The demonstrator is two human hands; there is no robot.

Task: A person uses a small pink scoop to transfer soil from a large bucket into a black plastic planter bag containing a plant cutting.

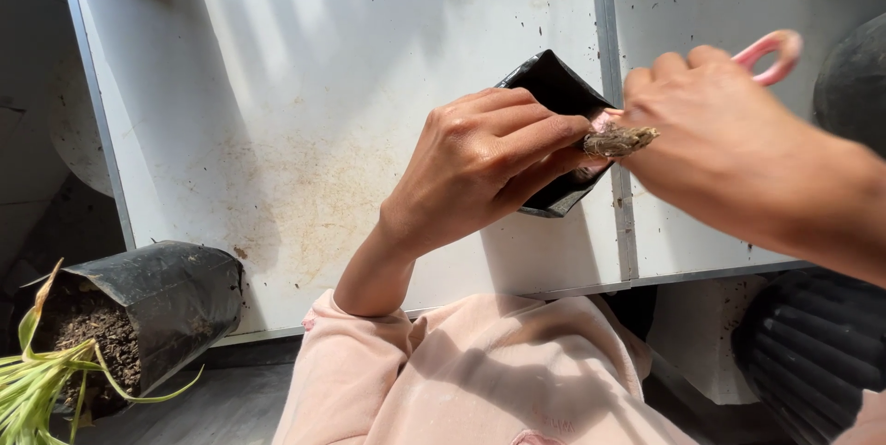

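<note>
White metal tabletop [277,131], scuffed, flecked with soil and stained brown near the middle, lit by hard sun with slatted shadows; a raised seam running front to back beneath the hands. At the centre of the work, a small empty black plastic grow bag [558,94], mouth tilted up and away, pinched at its near rim. Left hand [489,163] closed on that rim, fingers curled tight over the front wall, thumb hidden behind. Just right of those fingertips, touching or nearly so, a short tuft of brown fibrous root matter [618,140], long axis lying left to right, its free end pointing toward the bag mouth. Right hand [729,140] wrapped shut around a pink plastic looped handle [771,50], loop sticking up past the knuckles; working end hidden under the fist, so unclear whether the tuft rides on the tool or is held by the fingers. Tuft thus between the two hands, nearer the right. Below, pale pink sleeves and top [480,371]. At lower left, off the table edge, a filled black grow bag of dark soil [138,316] lying tilted, with green strap-like leaves [37,380] spilling out. At right, dark ribbed pots [817,343], partly cut off.
</note>
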